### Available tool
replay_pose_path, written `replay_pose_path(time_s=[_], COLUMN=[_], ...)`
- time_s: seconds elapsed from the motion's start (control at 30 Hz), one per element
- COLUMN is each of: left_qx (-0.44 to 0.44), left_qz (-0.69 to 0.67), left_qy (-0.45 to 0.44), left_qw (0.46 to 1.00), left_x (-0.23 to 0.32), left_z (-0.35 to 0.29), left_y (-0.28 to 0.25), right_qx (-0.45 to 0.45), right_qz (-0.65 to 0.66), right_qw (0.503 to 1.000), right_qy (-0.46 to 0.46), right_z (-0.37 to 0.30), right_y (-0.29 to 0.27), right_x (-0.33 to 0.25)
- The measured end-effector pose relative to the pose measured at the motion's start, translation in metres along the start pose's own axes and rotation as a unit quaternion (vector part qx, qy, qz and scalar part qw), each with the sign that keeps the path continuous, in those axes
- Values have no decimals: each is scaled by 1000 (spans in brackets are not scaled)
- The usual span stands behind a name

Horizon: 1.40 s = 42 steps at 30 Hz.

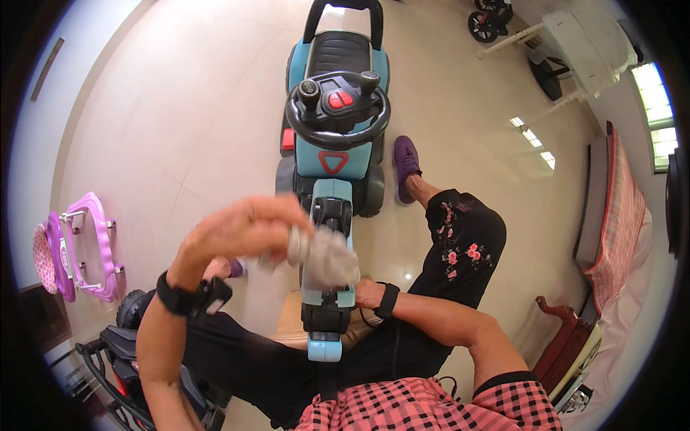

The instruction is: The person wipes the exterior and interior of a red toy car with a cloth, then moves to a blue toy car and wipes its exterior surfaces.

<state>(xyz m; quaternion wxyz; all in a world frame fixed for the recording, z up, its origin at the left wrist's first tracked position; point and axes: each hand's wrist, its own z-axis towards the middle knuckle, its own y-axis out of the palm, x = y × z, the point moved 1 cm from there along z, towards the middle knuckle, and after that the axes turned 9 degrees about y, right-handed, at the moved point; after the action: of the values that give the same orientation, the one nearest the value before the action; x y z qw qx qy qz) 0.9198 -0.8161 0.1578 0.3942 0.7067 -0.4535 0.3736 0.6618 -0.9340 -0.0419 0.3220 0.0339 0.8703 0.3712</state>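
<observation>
A light blue and black ride-on toy digger (334,159) stands in front of me, its long arm (332,192) reaching toward my lap. Closed round a crumpled pale grey cloth (332,260), my left hand (248,228) is above that arm; motion smears both. Whether the cloth touches the arm I cannot tell. Beside the arm's right side, low down, my right hand (369,294) rests against it, its fingers mostly hidden. The toy's black steering wheel (293,118) and seat (338,54) lie farther off.
A purple and white baby walker (104,248) stands at the left. Another black ride-on toy (115,352) is at the lower left. On the right are a bed with a checked cover (618,215) and a dark red wooden piece (568,352). A white table (589,47) stands at the far right.
</observation>
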Motion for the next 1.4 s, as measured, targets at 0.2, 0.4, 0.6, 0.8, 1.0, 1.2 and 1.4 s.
replay_pose_path(time_s=[0.2,0.4,0.6,0.8,1.0,1.2,1.4], left_qx=[253,164,293,472,384,356,423], left_qz=[20,-22,-20,-170,306,182,-176], left_qy=[53,5,-145,262,277,87,134], left_qw=[966,986,945,824,826,912,879], left_x=[-90,-145,-168,-150,-178,-250,-180], left_z=[67,42,20,102,133,85,96], left_y=[-28,-35,-67,-72,-33,-51,-84], right_qx=[-18,-17,0,-8,-41,5,-90], right_qz=[155,193,326,179,478,248,552], right_qw=[984,974,936,978,867,962,817], right_qy=[82,116,132,107,136,110,136], right_z=[10,-16,-14,-17,-17,-11,-15], right_y=[3,-7,30,10,8,12,17], right_x=[15,9,-55,-12,3,-2,-32])
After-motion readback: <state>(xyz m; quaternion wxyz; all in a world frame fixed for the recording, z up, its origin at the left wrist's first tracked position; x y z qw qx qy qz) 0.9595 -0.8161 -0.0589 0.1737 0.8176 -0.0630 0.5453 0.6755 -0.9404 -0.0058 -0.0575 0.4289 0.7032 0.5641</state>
